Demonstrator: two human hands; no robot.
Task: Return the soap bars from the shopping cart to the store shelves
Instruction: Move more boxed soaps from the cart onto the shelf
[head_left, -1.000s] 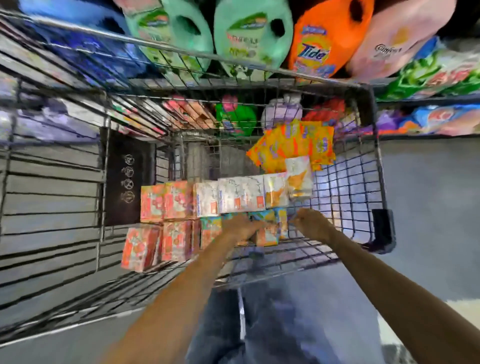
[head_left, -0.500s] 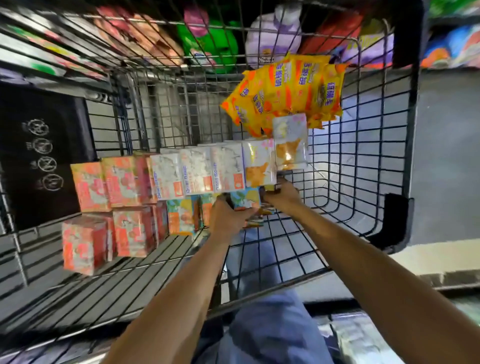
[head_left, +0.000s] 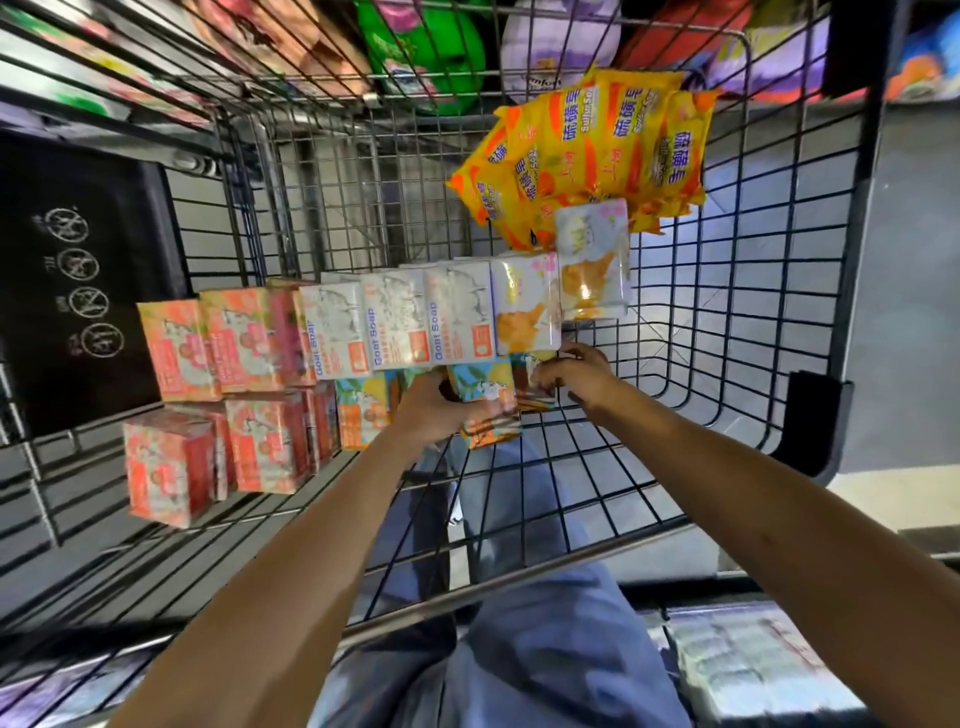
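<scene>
Inside the wire shopping cart (head_left: 727, 332) soap boxes stand in two rows. Pink boxes (head_left: 208, 348) are at the left, white Goat Soap boxes (head_left: 395, 327) in the middle, white-and-orange boxes (head_left: 527, 312) to their right. Yellow sulfur soap packs (head_left: 597, 150) lean at the far right corner. In the lower row my left hand (head_left: 428, 408) grips a blue-and-yellow soap box (head_left: 485, 400). My right hand (head_left: 574, 376) curls round another blue-and-yellow box (head_left: 530, 382) just beside it, mostly hidden by my fingers.
A black child-seat flap (head_left: 78, 280) with warning icons closes the cart's left side. Detergent bags and bottles (head_left: 426, 47) fill the store shelf beyond the cart. Grey floor (head_left: 914, 291) lies to the right.
The view has dropped and closed in on the cart. Both hands have reached deeper into the lower row and closed on the blue-and-yellow boxes.
</scene>
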